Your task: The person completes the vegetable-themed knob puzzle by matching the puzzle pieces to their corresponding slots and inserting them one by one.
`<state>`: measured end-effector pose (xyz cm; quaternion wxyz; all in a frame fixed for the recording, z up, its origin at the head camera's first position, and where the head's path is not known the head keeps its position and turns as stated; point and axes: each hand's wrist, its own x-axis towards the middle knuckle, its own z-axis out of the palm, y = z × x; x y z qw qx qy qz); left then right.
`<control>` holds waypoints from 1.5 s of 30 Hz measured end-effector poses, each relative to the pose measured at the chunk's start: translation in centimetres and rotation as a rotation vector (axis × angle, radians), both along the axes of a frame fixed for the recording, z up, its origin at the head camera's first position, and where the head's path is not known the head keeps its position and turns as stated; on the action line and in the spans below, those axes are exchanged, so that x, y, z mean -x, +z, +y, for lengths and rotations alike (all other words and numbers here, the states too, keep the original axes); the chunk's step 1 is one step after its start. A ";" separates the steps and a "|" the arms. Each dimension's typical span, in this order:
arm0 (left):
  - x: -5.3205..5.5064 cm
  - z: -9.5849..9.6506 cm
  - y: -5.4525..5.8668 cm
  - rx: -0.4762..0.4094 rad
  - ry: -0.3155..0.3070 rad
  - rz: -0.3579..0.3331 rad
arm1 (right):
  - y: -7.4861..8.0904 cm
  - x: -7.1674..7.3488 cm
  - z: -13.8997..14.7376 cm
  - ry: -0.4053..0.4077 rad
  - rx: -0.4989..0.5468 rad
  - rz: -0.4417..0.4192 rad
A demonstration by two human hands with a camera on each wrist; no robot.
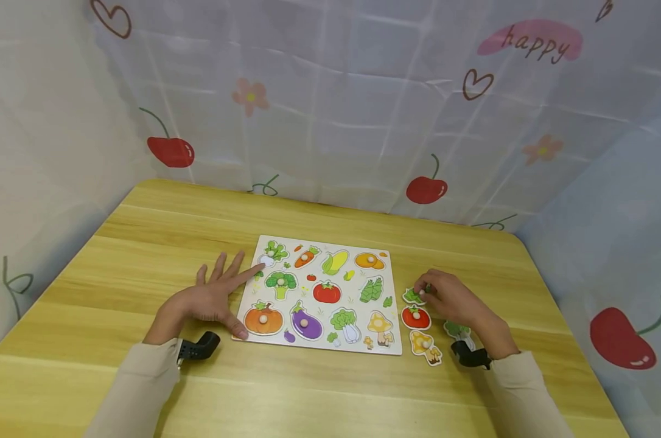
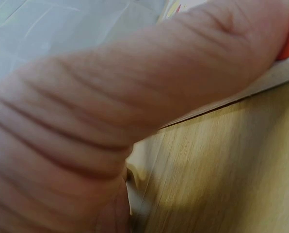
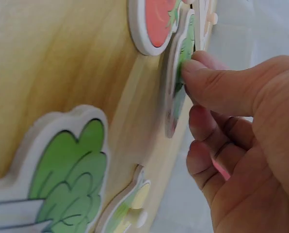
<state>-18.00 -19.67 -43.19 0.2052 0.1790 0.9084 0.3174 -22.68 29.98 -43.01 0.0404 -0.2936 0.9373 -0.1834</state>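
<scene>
1. The right hand (image 1: 445,298) pinches a green leafy piece (image 1: 411,297) between thumb and finger, at the 3 o'clock side of the puzzle board (image 1: 325,313); in the right wrist view that piece is tilted up on edge.
2. The left hand (image 1: 212,298) grasps nothing: its fingers are spread at the board's 9 o'clock side, the index reaching to the turnip (image 1: 266,261) and the thumb on the corner at 8 o'clock, beside the pumpkin (image 1: 272,322).
3. The tomato piece (image 1: 416,322) lies just beside the pinched piece, at its 6 o'clock, with the mushroom piece (image 1: 420,342) below it, also toward 6 o'clock.
4. The cabbage piece (image 3: 69,170) lies between 3 and 4 o'clock from the tomato piece, partly hidden by the right wrist in the head view.
5. A green-and-yellow piece with a knob (image 3: 120,213) shows at 6 o'clock in the right wrist view.
6. Everything rests on a wooden table (image 1: 330,395); a patterned curtain (image 1: 330,134) hangs at 12 o'clock.
</scene>
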 end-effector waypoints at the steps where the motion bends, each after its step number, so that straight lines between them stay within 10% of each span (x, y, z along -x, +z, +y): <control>1: 0.0 0.0 0.0 0.001 0.000 0.000 | 0.1 0.0 -0.1 0.000 0.000 0.005; 45: 0.1 0.0 0.1 0.004 0.000 -0.003 | 0.5 0.6 -8.8 0.147 -0.017 -0.053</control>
